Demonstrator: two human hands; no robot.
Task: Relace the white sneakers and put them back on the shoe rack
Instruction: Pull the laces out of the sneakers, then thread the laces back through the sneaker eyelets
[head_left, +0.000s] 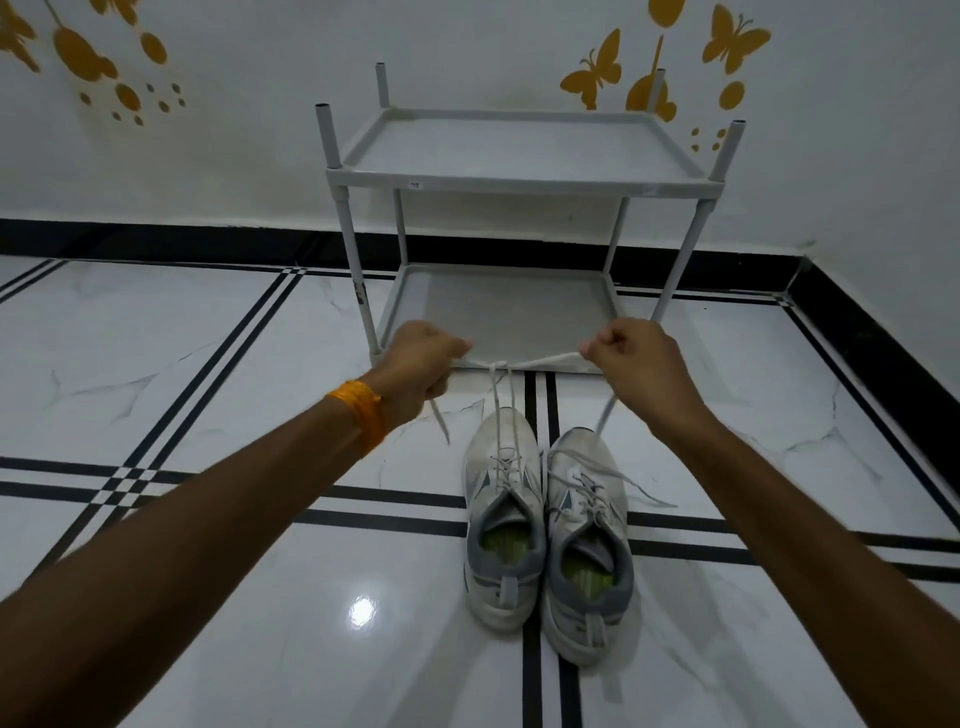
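Note:
Two white sneakers with grey collars stand side by side on the floor, toes toward the rack: the left sneaker (501, 514) and the right sneaker (587, 545). The left sneaker's lace (500, 365) rises from its eyelets to a crossed knot held taut above the toes. My left hand (418, 364) is shut on one end of this lace, and my right hand (641, 364) is shut on the other end, each pulling sideways. The right sneaker's lace lies loose, trailing onto the floor. The grey two-tier shoe rack (519, 179) stands just beyond, both shelves bare.
The floor is glossy white tile with black line bands. A white wall with orange butterfly decals (597, 70) and a black skirting runs behind the rack and along the right side. An orange band sits on my left wrist.

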